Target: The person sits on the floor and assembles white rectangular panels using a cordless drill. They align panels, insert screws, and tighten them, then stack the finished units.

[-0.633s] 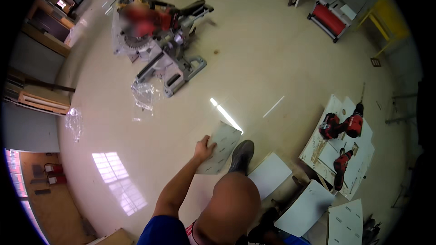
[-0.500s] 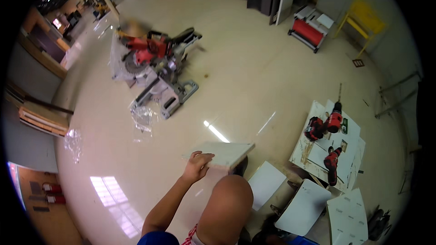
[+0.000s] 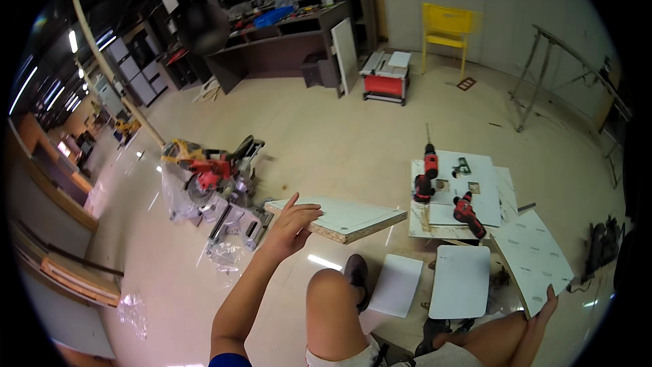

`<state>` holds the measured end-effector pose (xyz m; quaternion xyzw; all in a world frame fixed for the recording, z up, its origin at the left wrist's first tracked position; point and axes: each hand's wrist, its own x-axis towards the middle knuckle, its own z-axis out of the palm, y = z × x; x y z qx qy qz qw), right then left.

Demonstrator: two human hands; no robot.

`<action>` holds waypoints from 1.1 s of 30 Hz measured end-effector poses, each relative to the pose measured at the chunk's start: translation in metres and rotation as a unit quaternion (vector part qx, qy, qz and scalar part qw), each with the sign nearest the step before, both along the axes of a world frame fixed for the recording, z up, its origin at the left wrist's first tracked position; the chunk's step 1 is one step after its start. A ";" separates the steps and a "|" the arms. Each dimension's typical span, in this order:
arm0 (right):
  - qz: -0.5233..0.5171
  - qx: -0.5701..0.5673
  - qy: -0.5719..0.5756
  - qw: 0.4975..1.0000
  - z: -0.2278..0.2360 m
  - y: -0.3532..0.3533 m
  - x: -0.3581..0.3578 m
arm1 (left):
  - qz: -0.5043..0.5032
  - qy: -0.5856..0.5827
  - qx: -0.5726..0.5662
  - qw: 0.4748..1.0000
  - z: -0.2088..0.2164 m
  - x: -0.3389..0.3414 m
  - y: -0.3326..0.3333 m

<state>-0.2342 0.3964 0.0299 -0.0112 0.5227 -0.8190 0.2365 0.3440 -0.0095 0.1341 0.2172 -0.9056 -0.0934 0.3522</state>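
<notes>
My left hand grips the left end of a white-faced chipboard panel. Its fingers lie over the top face, and the raw, speckled edge shows toward me. The panel is held in the air above my left knee. At the lower right, my right hand holds the near corner of a second white panel covered with printed film. My right thumb rests on its face; the other fingers are mostly hidden beneath. This panel slants beside my right knee.
Two red drills, one upright and one lying, are on stacked white boards. White sheets lie before my feet. A red mitre saw stands left, a table saw and yellow stand farther back.
My view has tilted up and shifted right. The chipboard panel in my left hand now shows more of its raw edge. My right hand has come into view, holding the film-covered panel.
</notes>
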 end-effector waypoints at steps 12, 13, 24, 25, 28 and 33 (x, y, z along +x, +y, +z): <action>-0.083 -0.045 -0.038 0.995 -0.012 0.030 -0.022 | -0.095 -0.165 0.097 0.977 -0.051 -0.145 0.002; -0.080 -0.044 -0.060 0.994 -0.007 0.025 -0.017 | -0.113 -0.184 0.109 0.970 -0.070 -0.151 -0.001; -0.032 0.128 0.028 0.991 0.031 0.005 0.006 | -0.322 -0.358 0.343 0.807 -0.273 -0.264 0.021; -0.019 0.151 0.039 0.988 0.027 0.003 0.006 | -0.326 -0.336 0.346 0.813 -0.289 -0.268 0.018; 0.010 0.205 0.061 0.977 0.019 -0.007 0.002 | -0.335 -0.308 0.383 0.804 -0.324 -0.287 0.007; 0.005 0.217 0.028 0.976 0.027 -0.031 0.004 | -0.335 -0.258 0.385 0.820 -0.371 -0.304 -0.004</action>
